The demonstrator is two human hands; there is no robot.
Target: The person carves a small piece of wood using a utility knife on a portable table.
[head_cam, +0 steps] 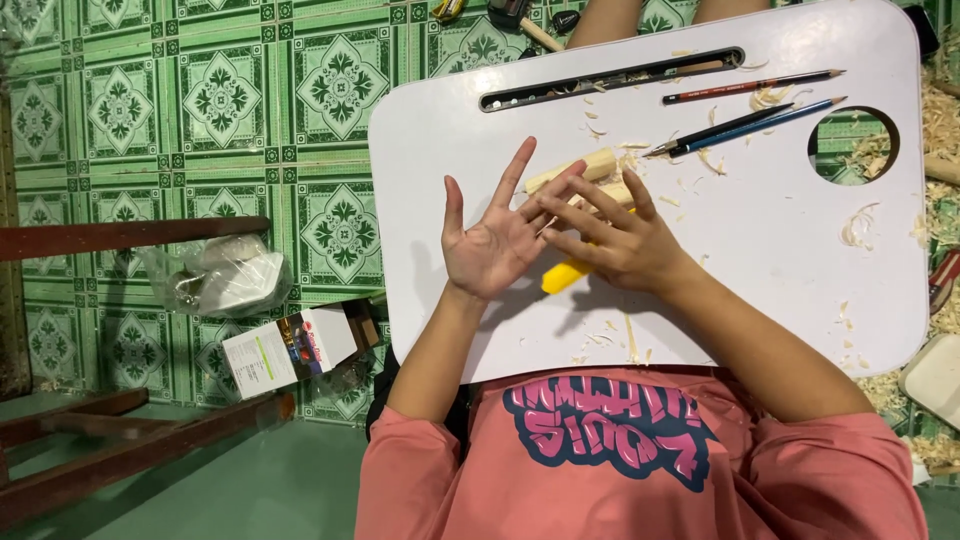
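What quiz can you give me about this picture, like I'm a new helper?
1. How many pencils lie on the white tray?
2. True or false: the left hand is closed in a fist.
3. What peeks out from under the right hand? A) a yellow thing B) a red cup C) a green ball

Key: 1) three; 2) false, it is open with the palm up; 3) A.
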